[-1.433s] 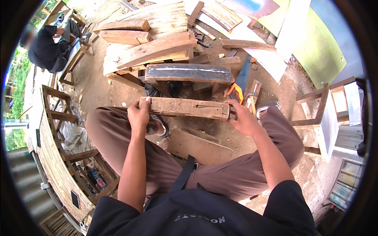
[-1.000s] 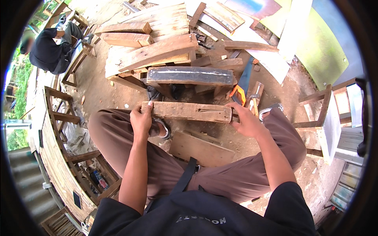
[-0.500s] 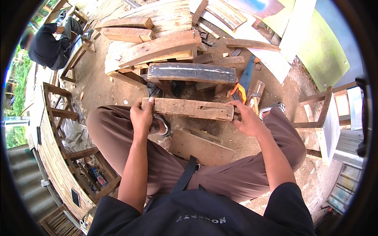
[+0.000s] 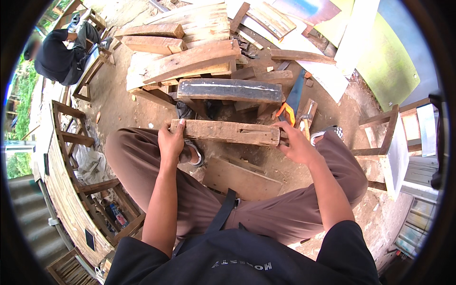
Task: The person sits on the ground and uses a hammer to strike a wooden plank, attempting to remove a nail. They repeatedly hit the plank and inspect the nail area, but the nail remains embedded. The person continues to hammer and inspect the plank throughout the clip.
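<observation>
A rough brown wooden beam is held level across the space between my knees. My left hand grips its left end, thumb on the top face. At the other end, my right hand is closed on the beam, its lower fingers partly hidden behind the wood. Just beyond it stands a low wooden bench with a dark top and a white streak along it. To the right of the bench lies a handsaw with an orange handle and a bluish blade. Beside the saw is a hammer near a small wood piece.
Several thick planks are stacked beyond the bench. A flat board rests on the ground between my legs. Wooden frames stand left and right, with a phone on the bamboo surface at left. Another person sits at far left.
The beam and both hands stay nearly in place, with only a slight shift of the whole view. Both hands keep their hold.
</observation>
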Action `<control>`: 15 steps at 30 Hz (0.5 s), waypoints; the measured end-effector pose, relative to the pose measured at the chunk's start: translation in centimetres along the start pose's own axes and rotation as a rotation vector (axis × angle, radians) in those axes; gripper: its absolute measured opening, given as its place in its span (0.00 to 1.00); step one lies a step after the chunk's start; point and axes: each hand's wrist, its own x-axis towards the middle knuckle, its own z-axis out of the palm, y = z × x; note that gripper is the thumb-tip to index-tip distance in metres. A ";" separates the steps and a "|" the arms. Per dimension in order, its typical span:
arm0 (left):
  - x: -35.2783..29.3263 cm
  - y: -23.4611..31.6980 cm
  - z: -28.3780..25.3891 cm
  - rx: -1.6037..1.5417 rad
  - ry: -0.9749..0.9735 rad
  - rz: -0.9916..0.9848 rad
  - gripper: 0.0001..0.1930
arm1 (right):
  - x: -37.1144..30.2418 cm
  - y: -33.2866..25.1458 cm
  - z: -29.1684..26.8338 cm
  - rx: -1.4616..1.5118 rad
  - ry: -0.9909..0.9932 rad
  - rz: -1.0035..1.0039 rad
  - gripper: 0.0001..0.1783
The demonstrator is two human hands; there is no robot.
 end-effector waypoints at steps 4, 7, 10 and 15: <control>0.1 0.2 0.1 0.000 0.008 -0.004 0.29 | 0.1 -0.3 -0.2 -0.026 -0.017 0.030 0.30; 0.2 0.0 0.1 0.019 0.005 -0.020 0.29 | 0.0 -0.9 -0.4 0.015 -0.019 -0.006 0.32; 0.3 -0.2 0.2 -0.003 0.006 -0.023 0.29 | -0.3 -1.7 -0.5 -0.039 0.032 -0.039 0.35; 0.4 -0.3 0.3 0.011 0.010 -0.053 0.29 | -0.1 -1.7 -0.6 -0.040 -0.015 0.010 0.38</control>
